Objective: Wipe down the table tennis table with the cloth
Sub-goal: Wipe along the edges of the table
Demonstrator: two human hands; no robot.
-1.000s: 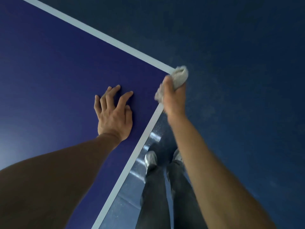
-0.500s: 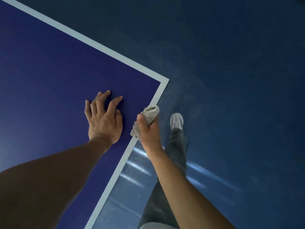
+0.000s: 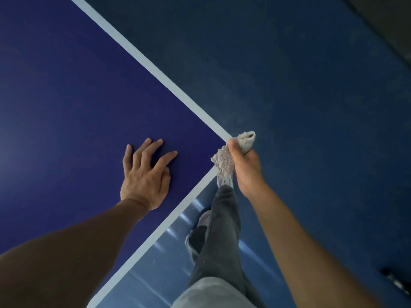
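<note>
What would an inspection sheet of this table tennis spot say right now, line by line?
Surface: dark blue table with white edge lines, faint glare at left.
Job's things: pale bunched cloth at the table's corner.
Clutter: nothing seen.
Grips: left hand rests on the table, fingers spread; right hand grips the cloth.
Cables: nothing seen.
Surroundings: blue floor; the person's dark trouser leg and pale shoe beside the table; blurred dark object at lower right, cannot tell what.
</note>
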